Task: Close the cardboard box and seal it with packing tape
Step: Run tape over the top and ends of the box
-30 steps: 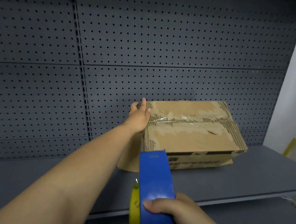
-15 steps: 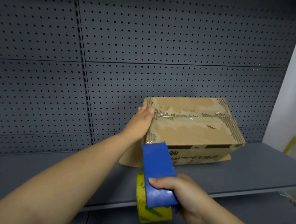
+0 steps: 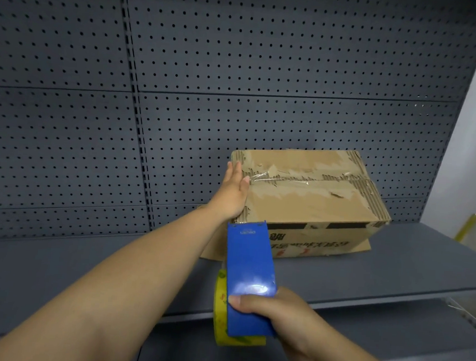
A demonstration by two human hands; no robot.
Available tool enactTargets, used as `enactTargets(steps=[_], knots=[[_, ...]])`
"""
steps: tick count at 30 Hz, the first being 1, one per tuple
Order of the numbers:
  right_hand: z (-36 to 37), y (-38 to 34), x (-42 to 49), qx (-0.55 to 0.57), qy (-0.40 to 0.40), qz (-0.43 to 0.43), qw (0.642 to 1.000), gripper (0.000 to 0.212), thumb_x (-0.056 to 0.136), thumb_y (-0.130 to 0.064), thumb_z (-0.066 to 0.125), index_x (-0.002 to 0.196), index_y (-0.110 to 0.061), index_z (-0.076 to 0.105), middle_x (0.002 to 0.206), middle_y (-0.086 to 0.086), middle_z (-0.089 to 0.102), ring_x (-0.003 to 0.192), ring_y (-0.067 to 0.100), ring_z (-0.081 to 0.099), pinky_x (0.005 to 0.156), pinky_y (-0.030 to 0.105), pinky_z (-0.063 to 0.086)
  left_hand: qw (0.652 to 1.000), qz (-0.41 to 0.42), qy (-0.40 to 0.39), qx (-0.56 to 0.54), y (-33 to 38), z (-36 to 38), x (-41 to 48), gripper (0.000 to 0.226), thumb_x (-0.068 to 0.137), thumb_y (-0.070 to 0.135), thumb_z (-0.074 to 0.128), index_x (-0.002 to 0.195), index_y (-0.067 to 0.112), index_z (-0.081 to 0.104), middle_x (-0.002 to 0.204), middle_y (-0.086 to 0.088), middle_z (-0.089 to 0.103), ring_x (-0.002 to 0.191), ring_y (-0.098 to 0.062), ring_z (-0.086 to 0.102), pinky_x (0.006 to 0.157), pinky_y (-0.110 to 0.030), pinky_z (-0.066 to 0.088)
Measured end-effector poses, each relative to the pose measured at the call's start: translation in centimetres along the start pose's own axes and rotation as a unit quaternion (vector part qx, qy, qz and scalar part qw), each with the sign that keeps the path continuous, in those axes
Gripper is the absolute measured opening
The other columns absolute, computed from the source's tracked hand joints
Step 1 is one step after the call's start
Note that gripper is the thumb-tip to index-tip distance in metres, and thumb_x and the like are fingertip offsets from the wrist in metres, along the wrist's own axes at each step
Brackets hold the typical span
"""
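Note:
A worn cardboard box [image 3: 311,202] sits on a grey shelf [image 3: 411,265], its top flaps folded down with clear tape along the centre seam. My left hand [image 3: 234,192] lies flat against the box's upper left edge, fingers together, pressing the tape end there. My right hand [image 3: 275,314] grips a blue tape dispenser [image 3: 248,277] carrying a yellow tape roll [image 3: 221,317], held in front of and below the box's left front corner. A bottom flap sticks out under the box at the left and right.
A grey pegboard back wall [image 3: 239,67] rises behind the shelf. A yellow object [image 3: 466,227] leans at the far right by the white wall. White wire mesh [image 3: 466,317] shows at the lower right below the shelf edge.
My right hand has lifted the tape dispenser slightly up toward the box, showing more of the yellow roll. My left hand has settled flat on the box's left edge.

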State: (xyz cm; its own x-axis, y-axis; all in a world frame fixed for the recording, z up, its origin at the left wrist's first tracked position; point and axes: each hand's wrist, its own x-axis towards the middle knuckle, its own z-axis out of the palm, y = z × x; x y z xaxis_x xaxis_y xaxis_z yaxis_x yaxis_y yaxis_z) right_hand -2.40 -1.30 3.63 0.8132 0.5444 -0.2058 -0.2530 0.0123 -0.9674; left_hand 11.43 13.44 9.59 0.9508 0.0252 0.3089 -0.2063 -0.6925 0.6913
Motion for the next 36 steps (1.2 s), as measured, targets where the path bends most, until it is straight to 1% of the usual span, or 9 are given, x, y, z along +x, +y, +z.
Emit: enactTargets(steps=[4, 8, 12, 15, 16, 19, 26, 32, 36], knots=[[-0.3, 0.7, -0.7, 0.022, 0.007, 0.007, 1.0, 0.037, 0.053, -0.024, 0.077, 0.089, -0.016, 0.073, 0.087, 0.003, 0.076, 0.079, 0.016, 0.07, 0.072, 0.027, 0.054, 1.0, -0.01, 0.004, 0.013, 0.3, 0.0, 0.0, 0.055, 0.102, 0.03, 0.018, 0.149, 0.016, -0.005, 0.157, -0.001, -0.017, 0.145, -0.015, -0.005, 0.105, -0.019, 0.004], [-0.3, 1.1, -1.6, 0.032, 0.021, 0.026, 0.999, 0.038, 0.051, -0.03, 0.079, 0.086, -0.016, 0.076, 0.093, 0.005, 0.076, 0.09, 0.022, 0.069, 0.091, 0.035, 0.051, 0.999, -0.021, 0.007, 0.029, 0.4, -0.1, 0.1, 0.054, 0.102, 0.029, 0.018, 0.149, 0.016, -0.005, 0.157, -0.001, -0.017, 0.145, -0.017, -0.004, 0.111, -0.025, 0.004], [-0.4, 0.4, -2.1, 0.055, 0.011, 0.042, 0.998, 0.021, 0.053, -0.027, 0.084, 0.071, -0.017, 0.078, 0.09, 0.005, 0.076, 0.082, 0.021, 0.069, 0.08, 0.03, 0.05, 0.999, -0.025, 0.008, 0.038, 0.5, 0.0, 0.1, 0.054, 0.102, 0.029, 0.018, 0.149, 0.017, -0.005, 0.157, -0.001, -0.017, 0.145, -0.019, -0.005, 0.116, -0.033, 0.002], [-0.4, -0.2, -2.0, 0.053, 0.006, 0.067, 0.996, 0.021, 0.051, -0.031, 0.076, 0.068, -0.018, 0.078, 0.086, 0.006, 0.074, 0.08, 0.024, 0.066, 0.079, 0.034, 0.048, 0.999, -0.026, 0.007, 0.046, 0.4, 0.0, 0.1, 0.054, 0.102, 0.028, 0.018, 0.149, 0.017, -0.006, 0.157, -0.001, -0.017, 0.145, -0.019, -0.004, 0.116, -0.034, 0.003], [-0.4, -0.4, -1.9, 0.058, 0.01, 0.076, 0.995, 0.021, 0.051, -0.03, 0.075, 0.066, -0.017, 0.078, 0.083, 0.007, 0.074, 0.076, 0.024, 0.067, 0.076, 0.034, 0.05, 0.998, -0.027, 0.006, 0.049, 0.4, 0.1, 0.1, 0.054, 0.102, 0.029, 0.018, 0.149, 0.017, -0.006, 0.157, -0.001, -0.017, 0.145, -0.02, -0.004, 0.117, -0.035, 0.003], [-0.5, -1.2, -1.8, 0.098, 0.021, 0.093, 0.991, 0.017, 0.053, -0.025, 0.072, 0.061, -0.011, 0.077, 0.07, 0.009, 0.073, 0.052, 0.021, 0.067, 0.049, 0.028, 0.055, 0.998, -0.031, 0.0, 0.059, 0.2, 0.0, 0.3, 0.055, 0.102, 0.029, 0.018, 0.149, 0.018, -0.008, 0.157, -0.001, -0.018, 0.145, -0.023, -0.005, 0.119, -0.04, 0.003], [-0.5, -3.1, -1.4, 0.097, 0.063, 0.095, 0.989, 0.033, 0.069, -0.031, 0.073, 0.093, -0.008, 0.068, 0.068, 0.009, 0.072, 0.051, 0.021, 0.065, 0.052, 0.026, 0.054, 0.996, -0.034, -0.011, 0.086, 0.1, 0.1, 0.6, 0.055, 0.102, 0.03, 0.017, 0.148, 0.017, -0.01, 0.156, -0.003, -0.021, 0.145, -0.023, -0.009, 0.119, -0.039, 0.0], [0.8, -2.7, -0.6, 0.097, 0.102, 0.076, 0.987, 0.029, 0.072, -0.031, 0.074, 0.092, -0.009, 0.07, 0.075, 0.011, 0.072, 0.054, 0.023, 0.065, 0.056, 0.03, 0.054, 0.994, -0.042, 0.002, 0.104, 0.4, 0.3, 0.5, 0.054, 0.102, 0.026, 0.017, 0.148, 0.017, -0.01, 0.156, -0.003, -0.02, 0.145, -0.019, -0.005, 0.116, -0.038, -0.005], [0.3, -2.6, -1.1, 0.126, 0.103, 0.063, 0.985, 0.026, 0.073, -0.028, 0.073, 0.089, -0.007, 0.069, 0.067, 0.01, 0.071, 0.049, 0.022, 0.064, 0.051, 0.026, 0.053, 0.994, -0.038, -0.001, 0.105, 0.3, 0.3, 0.4, 0.055, 0.102, 0.027, 0.018, 0.148, 0.018, -0.01, 0.156, -0.003, -0.02, 0.145, -0.019, -0.002, 0.117, -0.038, -0.004]])
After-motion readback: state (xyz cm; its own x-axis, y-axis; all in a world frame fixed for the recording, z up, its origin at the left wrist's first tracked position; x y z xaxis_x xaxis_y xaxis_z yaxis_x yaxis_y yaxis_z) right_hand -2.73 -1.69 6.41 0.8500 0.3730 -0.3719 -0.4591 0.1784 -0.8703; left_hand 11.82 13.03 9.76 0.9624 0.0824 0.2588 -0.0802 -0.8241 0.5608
